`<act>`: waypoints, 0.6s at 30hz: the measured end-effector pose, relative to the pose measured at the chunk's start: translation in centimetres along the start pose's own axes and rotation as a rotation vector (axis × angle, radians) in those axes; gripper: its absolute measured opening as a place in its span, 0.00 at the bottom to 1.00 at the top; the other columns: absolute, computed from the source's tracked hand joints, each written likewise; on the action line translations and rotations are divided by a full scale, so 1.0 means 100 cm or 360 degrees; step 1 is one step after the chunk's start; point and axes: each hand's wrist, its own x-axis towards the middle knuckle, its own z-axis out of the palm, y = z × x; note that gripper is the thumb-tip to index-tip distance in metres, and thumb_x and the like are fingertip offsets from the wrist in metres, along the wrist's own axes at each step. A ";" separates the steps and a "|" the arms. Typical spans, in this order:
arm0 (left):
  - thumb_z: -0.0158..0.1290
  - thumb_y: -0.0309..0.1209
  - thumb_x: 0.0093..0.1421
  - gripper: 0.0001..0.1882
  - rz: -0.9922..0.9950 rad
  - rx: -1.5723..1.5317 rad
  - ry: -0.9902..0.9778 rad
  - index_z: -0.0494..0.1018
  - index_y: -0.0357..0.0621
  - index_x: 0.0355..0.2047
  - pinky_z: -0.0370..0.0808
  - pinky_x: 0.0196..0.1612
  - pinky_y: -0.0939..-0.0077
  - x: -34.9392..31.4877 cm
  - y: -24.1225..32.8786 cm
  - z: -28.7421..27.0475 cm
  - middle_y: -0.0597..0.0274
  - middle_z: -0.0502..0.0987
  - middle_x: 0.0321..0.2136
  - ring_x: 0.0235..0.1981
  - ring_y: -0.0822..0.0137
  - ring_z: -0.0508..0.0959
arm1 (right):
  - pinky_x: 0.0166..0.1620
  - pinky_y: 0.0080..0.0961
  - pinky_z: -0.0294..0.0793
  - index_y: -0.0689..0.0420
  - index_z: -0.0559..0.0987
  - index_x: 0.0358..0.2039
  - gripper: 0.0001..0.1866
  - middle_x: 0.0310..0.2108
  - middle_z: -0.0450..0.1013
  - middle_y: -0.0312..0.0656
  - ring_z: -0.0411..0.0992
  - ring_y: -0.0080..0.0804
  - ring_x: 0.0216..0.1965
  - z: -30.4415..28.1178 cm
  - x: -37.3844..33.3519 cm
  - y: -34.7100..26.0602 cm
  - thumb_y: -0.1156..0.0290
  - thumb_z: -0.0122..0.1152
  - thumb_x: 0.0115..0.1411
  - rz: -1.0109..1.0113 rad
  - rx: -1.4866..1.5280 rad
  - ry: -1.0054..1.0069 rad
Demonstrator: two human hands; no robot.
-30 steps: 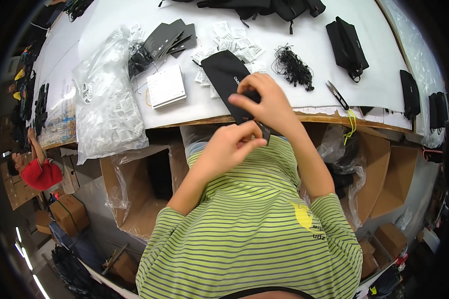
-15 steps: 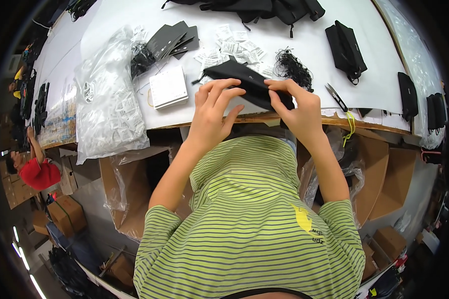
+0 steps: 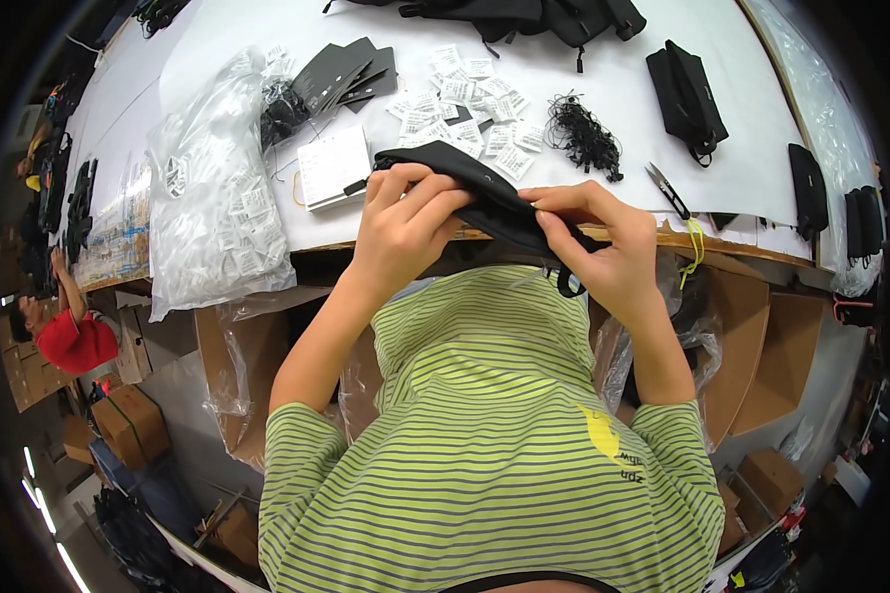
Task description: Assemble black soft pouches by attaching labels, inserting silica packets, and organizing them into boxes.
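Observation:
A soft black zip pouch (image 3: pixel 455 165) is held up at the table's near edge, tilted down to the right, with a loop dangling below its right end. My left hand (image 3: pixel 398 232) grips its left part, fingers curled over the fabric. With thumb and forefinger, my right hand (image 3: pixel 608 242) pinches its edge toward the right end. Just beyond the pouch lies a scattered heap of small white printed packets (image 3: pixel 460 94). To their right sits a tangle of thin black cords (image 3: pixel 581 136). A stack of white cards (image 3: pixel 334 170) lies by my left hand.
Thread snips (image 3: pixel 668 190) with a yellow cord lie to the right, near another black pouch (image 3: pixel 687 94). A clear bag of packets (image 3: pixel 218 198) hangs over the near edge at left. Dark grey cards (image 3: pixel 346 74) lie beyond. Open cartons (image 3: pixel 727 346) stand below; a person in red (image 3: pixel 74 331) is far left.
The pouch has come nearer to me and turned, uncovering more packets. Both hands have moved nearer too; the left shifted leftward, the right slightly rightward.

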 end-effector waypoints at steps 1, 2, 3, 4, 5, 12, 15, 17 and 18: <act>0.60 0.25 0.37 0.15 0.0054 -0.0022 0.0017 0.75 0.45 0.30 0.63 0.39 0.73 0.000 0.000 -0.001 0.71 0.75 0.31 0.36 0.68 0.72 | 0.35 0.18 0.77 0.65 0.76 0.31 0.05 0.32 0.78 0.42 0.77 0.23 0.29 0.000 0.000 -0.001 0.81 0.59 0.52 0.0000 0.0000 0.0000; 0.61 0.26 0.37 0.14 0.0110 -0.0044 0.0034 0.75 0.45 0.29 0.64 0.38 0.74 0.000 0.000 -0.002 0.70 0.75 0.30 0.35 0.68 0.73 | 0.36 0.18 0.77 0.65 0.76 0.31 0.05 0.31 0.78 0.41 0.77 0.24 0.29 0.000 0.000 -0.002 0.81 0.59 0.52 0.0023 0.0025 -0.0009; 0.61 0.26 0.37 0.14 0.0110 -0.0045 0.0033 0.75 0.45 0.29 0.64 0.38 0.74 0.000 0.000 -0.003 0.70 0.75 0.30 0.35 0.68 0.73 | 0.36 0.17 0.77 0.65 0.76 0.31 0.05 0.31 0.78 0.41 0.77 0.24 0.29 0.000 0.000 -0.003 0.81 0.59 0.52 0.0046 0.0050 -0.0017; 0.61 0.26 0.37 0.14 0.0126 -0.0086 0.0026 0.75 0.44 0.28 0.65 0.37 0.74 -0.001 0.001 -0.004 0.69 0.76 0.30 0.34 0.68 0.73 | 0.36 0.17 0.77 0.65 0.76 0.31 0.05 0.31 0.78 0.41 0.77 0.24 0.29 0.000 0.001 -0.003 0.81 0.59 0.52 0.0047 0.0050 -0.0015; 0.61 0.27 0.37 0.14 0.0142 -0.0127 0.0018 0.75 0.43 0.28 0.66 0.36 0.74 -0.001 0.002 -0.005 0.68 0.76 0.30 0.33 0.68 0.74 | 0.36 0.17 0.76 0.65 0.76 0.31 0.05 0.30 0.78 0.40 0.77 0.23 0.29 0.001 0.002 -0.003 0.81 0.59 0.53 0.0043 0.0068 -0.0005; 0.62 0.25 0.33 0.16 0.0192 -0.0193 -0.0193 0.74 0.42 0.26 0.68 0.38 0.72 -0.004 0.008 -0.016 0.65 0.76 0.31 0.32 0.65 0.76 | 0.35 0.17 0.75 0.64 0.78 0.30 0.05 0.26 0.77 0.38 0.76 0.21 0.28 -0.001 0.006 0.008 0.76 0.61 0.53 0.0224 0.0152 -0.0047; 0.62 0.26 0.34 0.15 0.0209 -0.0278 -0.0294 0.73 0.41 0.26 0.70 0.35 0.70 -0.009 0.011 -0.018 0.63 0.76 0.31 0.31 0.65 0.76 | 0.38 0.16 0.74 0.64 0.77 0.30 0.04 0.28 0.77 0.38 0.76 0.21 0.30 -0.006 0.011 0.008 0.78 0.60 0.54 0.0240 0.0195 -0.0209; 0.61 0.25 0.35 0.14 0.0244 -0.0289 -0.0287 0.73 0.39 0.26 0.71 0.32 0.70 -0.010 0.013 -0.018 0.61 0.75 0.29 0.30 0.64 0.76 | 0.37 0.16 0.75 0.63 0.78 0.30 0.04 0.27 0.77 0.37 0.76 0.21 0.30 -0.005 0.014 0.011 0.77 0.60 0.53 0.0258 0.0196 -0.0193; 0.61 0.25 0.36 0.15 0.0165 -0.0302 -0.0324 0.73 0.39 0.27 0.71 0.31 0.71 -0.011 0.014 -0.017 0.61 0.75 0.29 0.29 0.64 0.75 | 0.36 0.16 0.75 0.63 0.78 0.30 0.05 0.26 0.76 0.37 0.76 0.22 0.29 -0.005 0.015 0.011 0.76 0.61 0.53 0.0278 0.0200 -0.0178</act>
